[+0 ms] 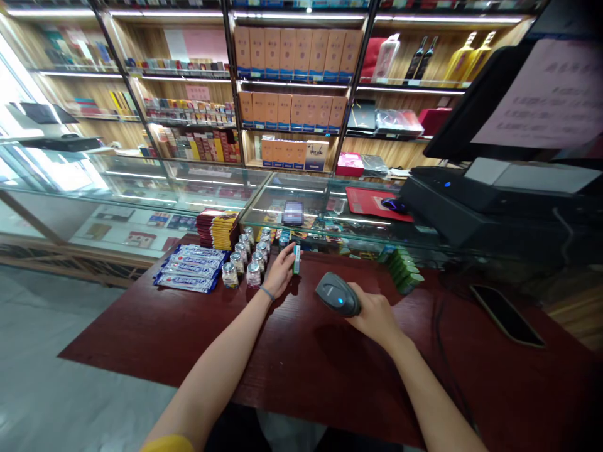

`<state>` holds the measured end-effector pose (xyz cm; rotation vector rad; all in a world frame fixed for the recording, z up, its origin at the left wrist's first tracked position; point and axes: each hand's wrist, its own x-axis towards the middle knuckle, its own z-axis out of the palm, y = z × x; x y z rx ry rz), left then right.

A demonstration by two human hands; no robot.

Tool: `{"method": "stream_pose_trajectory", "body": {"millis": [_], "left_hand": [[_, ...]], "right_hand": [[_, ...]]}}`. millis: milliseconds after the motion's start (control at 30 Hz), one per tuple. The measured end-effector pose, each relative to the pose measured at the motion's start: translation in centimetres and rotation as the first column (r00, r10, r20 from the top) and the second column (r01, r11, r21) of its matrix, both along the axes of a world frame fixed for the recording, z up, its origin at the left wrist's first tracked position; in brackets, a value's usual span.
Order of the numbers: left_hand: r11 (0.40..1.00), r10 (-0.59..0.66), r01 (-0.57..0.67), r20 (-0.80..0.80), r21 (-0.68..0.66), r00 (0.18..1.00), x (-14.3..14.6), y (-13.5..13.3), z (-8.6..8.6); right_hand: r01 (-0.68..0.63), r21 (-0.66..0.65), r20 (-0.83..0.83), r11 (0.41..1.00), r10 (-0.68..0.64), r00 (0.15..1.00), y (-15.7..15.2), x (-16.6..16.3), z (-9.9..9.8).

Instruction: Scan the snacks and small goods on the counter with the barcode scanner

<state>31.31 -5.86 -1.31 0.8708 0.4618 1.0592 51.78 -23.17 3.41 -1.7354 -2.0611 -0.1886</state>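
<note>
Nearest the camera, along the bottom: left forearm (217, 370) and right forearm (431, 383) reaching up the frame, yellow sleeve (169, 443) at lower left.

Just above frame centre's lower edge, in left hand (280, 273): small green-and-white box (296, 258), pale printed side towards the camera. Left hand partly closed, apparently pinching box; thumb placement unclear. Just right, apart from box: dark handheld scanner (336, 295), blue light (340, 301) lit, nose towards box. Right hand (374, 317) wrapped round scanner's handle; trigger hidden, so cannot tell if pressed.

For a clean read, probably best: turn printed side squarely to scanner's nose, keep fingers off any code, leave a gap, hold both steady. Mind lidded jars (253, 275), two rows just left of left hand; likely easy to knock.

Farther left: blue-and-white packs (191, 269) lying flat, red and yellow packets (223, 231) stacked behind. Right of centre: green cylinders (402, 271) in a row. Far right: phone (509, 316) flat on dark red table (282, 358). Beyond: glass counter (264, 188), then stocked shelves (292, 81) across the top.
</note>
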Motion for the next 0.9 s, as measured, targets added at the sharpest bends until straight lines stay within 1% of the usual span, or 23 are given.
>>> {"method": "stream_pose_trajectory", "body": {"millis": [100, 233, 367, 467, 533, 633, 733, 900], "left_hand": [[1.0, -0.002, 0.002, 0.014, -0.007, 1.0, 0.2, 0.4, -0.5], [1.0, -0.012, 0.012, 0.042, -0.012, 0.999, 0.4, 0.9, -1.0], [1.0, 0.008, -0.007, 0.045, -0.022, 0.999, 0.4, 0.4, -0.4], [1.0, -0.018, 0.019, 0.032, -0.025, 0.999, 0.1, 0.0, 0.1], [0.999, -0.028, 0.028, 0.027, -0.022, 0.999, -0.1, -0.1, 0.2], [0.999, -0.017, 0.018, 0.013, -0.031, 1.0, -0.1, 0.0, -0.1], [1.0, 0.015, -0.017, -0.048, -0.026, 0.999, 0.4, 0.0, -0.5], [0.992, 0.114, -0.101, -0.18, 0.08, 0.977, 2.0, -0.6, -0.2]], "right_hand": [[-0.027, -0.02, 0.028, 0.999, 0.027, 0.999, 0.0, -0.4, 0.2], [-0.014, -0.023, 0.03, 1.0, 0.015, 0.999, -0.1, -0.4, 0.5], [-0.004, -0.024, 0.02, 1.0, 0.005, 1.0, -0.2, -0.2, 0.6], [-0.003, -0.014, 0.027, 1.0, 0.004, 1.0, -0.2, -0.1, 0.6], [0.006, 0.005, 0.026, 1.0, -0.006, 1.0, -0.2, 0.0, 0.5], [0.049, 0.058, 0.002, 0.997, -0.049, 0.999, -0.1, 0.6, 0.5], [0.121, 0.114, -0.042, 0.986, -0.117, 0.992, -0.2, 1.6, 0.7], [0.299, 0.135, -0.143, 0.945, -0.28, 0.949, -0.6, 3.7, 1.5]]}}
